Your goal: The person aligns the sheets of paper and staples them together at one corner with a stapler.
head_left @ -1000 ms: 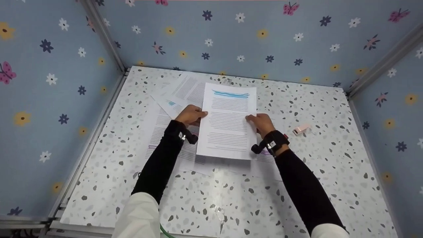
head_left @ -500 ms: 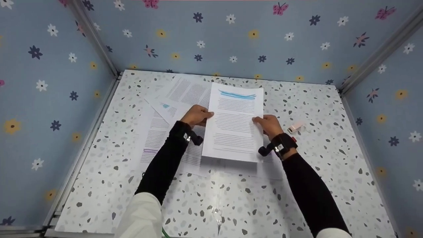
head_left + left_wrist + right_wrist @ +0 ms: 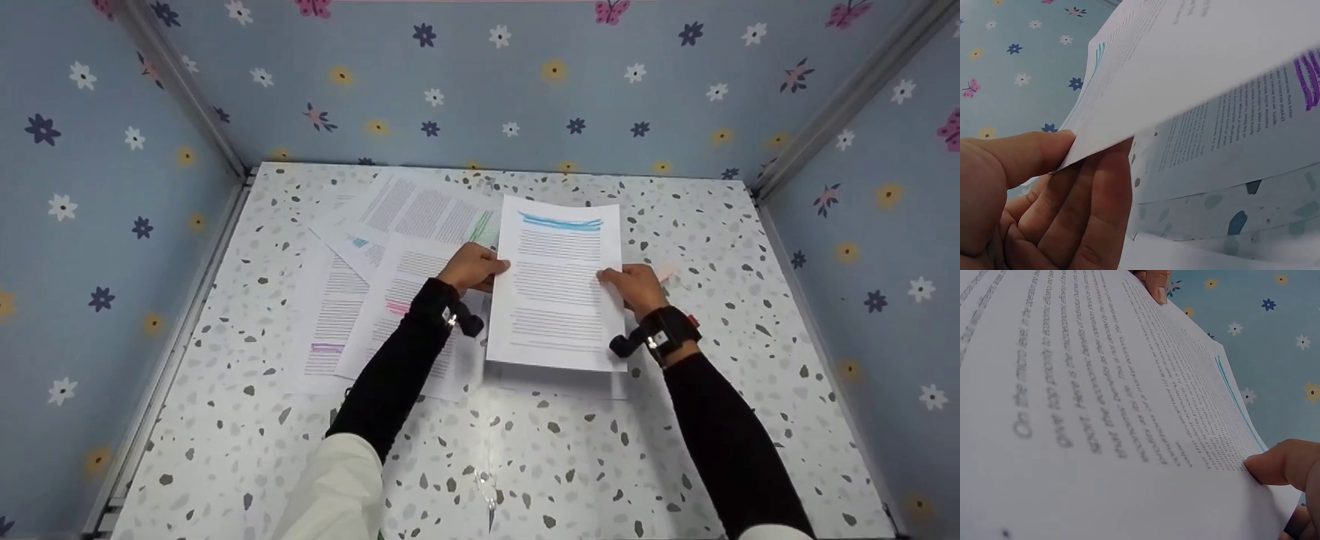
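Note:
A printed sheet of paper [image 3: 559,300] with blue highlighter strokes across its top is held up over the table, slightly bowed. My left hand [image 3: 471,268] pinches its left edge, thumb on the printed face and fingers behind. On the opposite edge, my right hand [image 3: 636,288] grips the same way; its thumb [image 3: 1275,464] presses on the print in the right wrist view. Beneath the raised paper lies another printed sheet with a purple mark [image 3: 1224,132], seen in the left wrist view.
Several printed sheets overlap on the speckled table [image 3: 225,420]: one with pink highlighting [image 3: 409,289], one with purple [image 3: 322,360], one with green [image 3: 420,210]. A small pale pink object [image 3: 667,273] is mostly hidden behind the right hand. Flowered panels [image 3: 480,97] enclose the table.
Both hands have carried the held sheet to the right, uncovering the pink- and green-marked sheets on the left. The right hand now covers most of the pale pink object. Both grips stay the same.

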Demonstrator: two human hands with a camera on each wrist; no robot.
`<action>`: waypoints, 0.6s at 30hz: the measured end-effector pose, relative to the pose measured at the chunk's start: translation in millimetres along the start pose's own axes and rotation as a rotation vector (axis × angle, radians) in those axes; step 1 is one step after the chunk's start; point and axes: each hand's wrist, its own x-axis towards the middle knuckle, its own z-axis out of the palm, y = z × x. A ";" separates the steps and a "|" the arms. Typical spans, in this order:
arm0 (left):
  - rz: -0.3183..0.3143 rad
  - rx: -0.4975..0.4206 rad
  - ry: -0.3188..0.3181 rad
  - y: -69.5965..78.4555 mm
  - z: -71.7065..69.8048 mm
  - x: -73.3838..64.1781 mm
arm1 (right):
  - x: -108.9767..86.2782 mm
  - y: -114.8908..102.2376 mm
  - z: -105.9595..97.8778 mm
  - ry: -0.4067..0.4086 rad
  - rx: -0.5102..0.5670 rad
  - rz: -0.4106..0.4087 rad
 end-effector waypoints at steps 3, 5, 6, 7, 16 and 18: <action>0.001 0.009 0.010 -3.1 7.1 3.2 | 0.5 5.6 -4.0 -0.001 -0.002 0.011; 0.001 0.022 0.014 -3.9 10.9 4.2 | 0.6 8.5 -6.3 0.002 -0.011 0.016; 0.002 0.032 0.017 -4.1 12.7 4.7 | 0.6 9.7 -7.5 0.007 -0.015 0.017; 0.007 0.047 0.020 -4.0 14.7 5.2 | 0.8 11.0 -8.8 0.015 -0.028 0.016; -0.017 0.222 0.021 -8.6 33.9 11.1 | 5.9 33.8 -17.9 0.063 -0.173 0.003; -0.023 0.254 0.022 -11.7 37.6 12.8 | 8.2 41.4 -18.1 0.071 -0.190 -0.002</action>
